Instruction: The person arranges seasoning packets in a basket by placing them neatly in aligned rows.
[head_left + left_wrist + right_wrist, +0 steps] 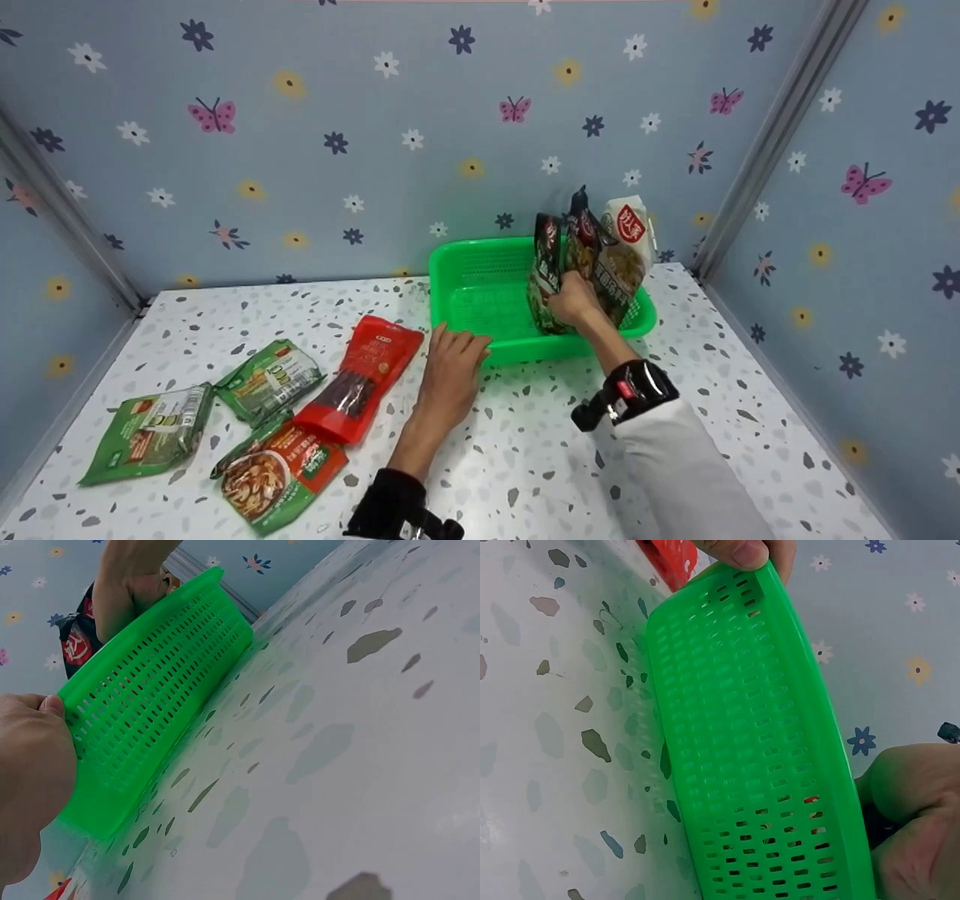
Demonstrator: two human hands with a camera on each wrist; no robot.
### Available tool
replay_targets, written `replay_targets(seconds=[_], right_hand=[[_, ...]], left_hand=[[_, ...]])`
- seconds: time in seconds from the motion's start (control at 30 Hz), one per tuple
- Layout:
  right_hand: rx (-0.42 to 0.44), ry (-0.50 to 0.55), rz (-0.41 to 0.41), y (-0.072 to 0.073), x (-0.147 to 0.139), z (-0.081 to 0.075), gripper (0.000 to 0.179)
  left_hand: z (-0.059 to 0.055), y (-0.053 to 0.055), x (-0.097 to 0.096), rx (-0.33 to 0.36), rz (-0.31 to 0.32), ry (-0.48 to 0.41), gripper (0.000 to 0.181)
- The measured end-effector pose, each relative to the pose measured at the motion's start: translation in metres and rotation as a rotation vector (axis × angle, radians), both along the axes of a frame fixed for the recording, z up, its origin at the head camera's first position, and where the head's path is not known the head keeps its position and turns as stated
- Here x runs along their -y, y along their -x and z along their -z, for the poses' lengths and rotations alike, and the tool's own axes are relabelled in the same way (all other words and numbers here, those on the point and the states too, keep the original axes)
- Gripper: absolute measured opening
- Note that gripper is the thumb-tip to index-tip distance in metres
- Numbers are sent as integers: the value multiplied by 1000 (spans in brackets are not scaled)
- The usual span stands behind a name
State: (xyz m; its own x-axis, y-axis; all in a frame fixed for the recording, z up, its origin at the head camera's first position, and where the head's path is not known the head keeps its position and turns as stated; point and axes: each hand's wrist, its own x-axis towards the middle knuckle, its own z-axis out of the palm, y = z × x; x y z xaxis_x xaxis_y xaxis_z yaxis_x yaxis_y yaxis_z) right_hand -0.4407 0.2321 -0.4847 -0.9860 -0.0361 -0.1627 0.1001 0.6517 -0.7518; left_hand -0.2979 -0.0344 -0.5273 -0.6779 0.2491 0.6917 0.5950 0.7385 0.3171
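Observation:
A green plastic basket (525,351) stands against the back wall. My left hand (454,367) grips its front-left corner, thumb on the rim in the left wrist view. Three upright food packets lean together at the basket's right end: a narrow dark packet (549,240), a middle dark packet (581,229) and a white-topped packet (634,232). My right hand (576,304) reaches over the front rim and holds the middle dark packet low down. Its fingertips are partly hidden; in the right wrist view something dark shows between the fingers (907,780).
Left of the basket lie a red packet (367,367) with a clear window, two green packets (270,379) and a green-orange packet (289,469), which the red one overlaps. Patterned walls (420,97) enclose the speckled table (525,480) at back and sides.

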Motion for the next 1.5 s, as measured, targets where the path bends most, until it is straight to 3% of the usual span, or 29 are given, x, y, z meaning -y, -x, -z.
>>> replay_targets(seconds=[0.17, 0.33, 0.53, 0.67, 0.83, 0.93, 1.13, 1.33, 1.5], right_hand=[[-123, 55, 14, 6, -5, 10, 14], [-213, 44, -7, 13, -6, 16, 29], [-125, -39, -6, 13, -2, 14, 12], [-55, -27, -13, 8, -1, 6, 13], [-22, -8, -33, -1, 2, 2, 12], [-19, 1, -56, -3, 4, 4, 21], [-45, -4, -66, 7, 1, 16, 31], [-61, -38, -66, 25, -10, 38, 13], [-41, -21, -74, 26, -11, 39, 44]], left_hand=[[-1, 2, 0, -1, 3, 1, 17], [-2, 3, 1, -12, 3, 0, 18], [-1, 3, 0, -33, 18, -17, 16], [-2, 3, 0, -12, 20, -17, 17], [-2, 0, 0, -10, 15, -11, 16], [-2, -2, 1, -7, 5, -13, 16], [-2, -2, 0, 9, 6, -17, 17], [-1, 0, 0, 6, 6, -10, 17], [0, -1, 0, -7, 0, -5, 16]])
